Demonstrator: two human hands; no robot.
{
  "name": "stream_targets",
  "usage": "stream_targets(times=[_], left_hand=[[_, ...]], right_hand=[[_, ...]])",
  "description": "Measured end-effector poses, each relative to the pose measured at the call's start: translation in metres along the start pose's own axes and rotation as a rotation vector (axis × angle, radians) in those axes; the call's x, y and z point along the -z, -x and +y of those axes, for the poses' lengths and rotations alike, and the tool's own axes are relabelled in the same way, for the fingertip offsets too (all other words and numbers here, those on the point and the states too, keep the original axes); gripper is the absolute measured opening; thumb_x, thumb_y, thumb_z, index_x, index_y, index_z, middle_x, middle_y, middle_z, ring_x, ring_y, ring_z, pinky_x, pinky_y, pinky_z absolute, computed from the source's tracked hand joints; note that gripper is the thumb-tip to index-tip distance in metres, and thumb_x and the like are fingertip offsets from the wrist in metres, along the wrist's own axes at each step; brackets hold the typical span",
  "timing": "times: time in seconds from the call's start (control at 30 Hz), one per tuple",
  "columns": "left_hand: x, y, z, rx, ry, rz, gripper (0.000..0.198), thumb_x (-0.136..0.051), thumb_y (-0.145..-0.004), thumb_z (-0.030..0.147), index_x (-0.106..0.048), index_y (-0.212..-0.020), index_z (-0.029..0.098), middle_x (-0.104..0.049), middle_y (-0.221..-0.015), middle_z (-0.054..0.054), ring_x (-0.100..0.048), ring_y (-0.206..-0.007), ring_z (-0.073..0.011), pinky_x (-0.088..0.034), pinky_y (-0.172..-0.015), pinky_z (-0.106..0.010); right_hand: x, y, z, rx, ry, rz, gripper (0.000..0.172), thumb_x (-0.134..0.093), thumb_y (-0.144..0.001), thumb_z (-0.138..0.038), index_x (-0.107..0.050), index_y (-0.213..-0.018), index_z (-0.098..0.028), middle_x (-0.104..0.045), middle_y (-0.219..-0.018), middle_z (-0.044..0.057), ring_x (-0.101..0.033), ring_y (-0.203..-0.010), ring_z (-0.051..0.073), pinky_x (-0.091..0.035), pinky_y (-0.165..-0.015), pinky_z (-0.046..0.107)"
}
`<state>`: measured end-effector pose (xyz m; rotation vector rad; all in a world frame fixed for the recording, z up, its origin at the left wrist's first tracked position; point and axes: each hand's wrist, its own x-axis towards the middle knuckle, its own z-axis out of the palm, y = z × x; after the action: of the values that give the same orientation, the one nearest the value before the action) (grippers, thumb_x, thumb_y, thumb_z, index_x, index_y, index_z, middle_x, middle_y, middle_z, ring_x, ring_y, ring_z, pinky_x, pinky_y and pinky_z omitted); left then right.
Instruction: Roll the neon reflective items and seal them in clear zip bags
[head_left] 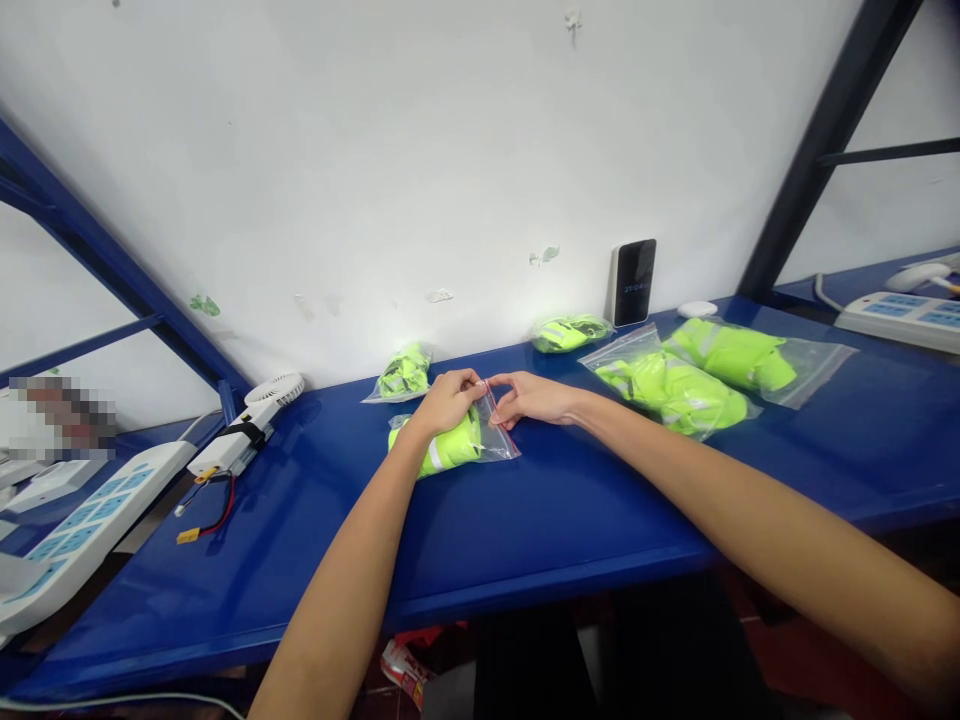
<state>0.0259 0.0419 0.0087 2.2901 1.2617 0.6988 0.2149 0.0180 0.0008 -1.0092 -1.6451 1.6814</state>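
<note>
A clear zip-lock bag (491,440) with a folded yellow-green reflective vest (456,445) inside lies on the blue table, its red-lined zip edge towards the right. My left hand (448,402) lies over the top of the bag, its fingers closed on the far end of the zip edge. From the right, my right hand (536,398) pinches the same edge between thumb and fingers, a little nearer to me. Whether the seal is closed cannot be made out. Just behind my left hand sits another bagged vest (405,372).
More bagged vests lie by the wall (571,332) and at the right (675,390). A phone-like device (634,282) leans on the wall beside a white round object (697,309). At left are a small fan (276,390), a wired battery pack (232,445) and a power strip (105,515).
</note>
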Motion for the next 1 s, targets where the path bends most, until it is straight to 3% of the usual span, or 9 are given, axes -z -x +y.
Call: stream_targets(times=[0.2,0.6,1.0], left_hand=[[-0.0008,-0.0002,0.0001,-0.013,-0.003,0.006,0.024,-0.052,-0.085,0.037,-0.065,-0.079,0.017,-0.062,-0.069,-0.001,-0.053,-0.063,-0.0147,-0.037,-0.059,-0.026],[-0.0006,-0.0001,0.0002,-0.004,0.025,0.004,0.024,-0.053,-0.084,0.037,-0.064,-0.079,0.017,-0.065,-0.072,-0.003,-0.057,-0.065,-0.0164,-0.041,-0.062,-0.027],[-0.0013,-0.0005,-0.0014,-0.019,0.009,0.005,0.025,-0.053,-0.084,0.039,-0.064,-0.079,0.017,-0.065,-0.071,-0.003,-0.057,-0.066,-0.0164,-0.041,-0.063,-0.027]], right_hand=[[-0.0024,-0.0039,0.0019,-0.007,0.018,0.042,0.079,-0.069,-0.069,-0.001,-0.037,-0.142,-0.006,-0.074,-0.071,0.005,-0.065,-0.059,0.013,-0.055,-0.06,0.022],[0.0017,-0.0006,0.0013,-0.031,-0.066,-0.011,0.076,-0.073,-0.072,-0.006,-0.04,-0.14,-0.004,-0.074,-0.073,0.006,-0.07,-0.067,0.016,-0.059,-0.072,0.028],[-0.0001,-0.0012,-0.0001,-0.027,-0.012,0.003,0.073,-0.072,-0.071,-0.005,-0.043,-0.138,-0.002,-0.073,-0.068,0.004,-0.07,-0.067,0.016,-0.059,-0.07,0.027]])
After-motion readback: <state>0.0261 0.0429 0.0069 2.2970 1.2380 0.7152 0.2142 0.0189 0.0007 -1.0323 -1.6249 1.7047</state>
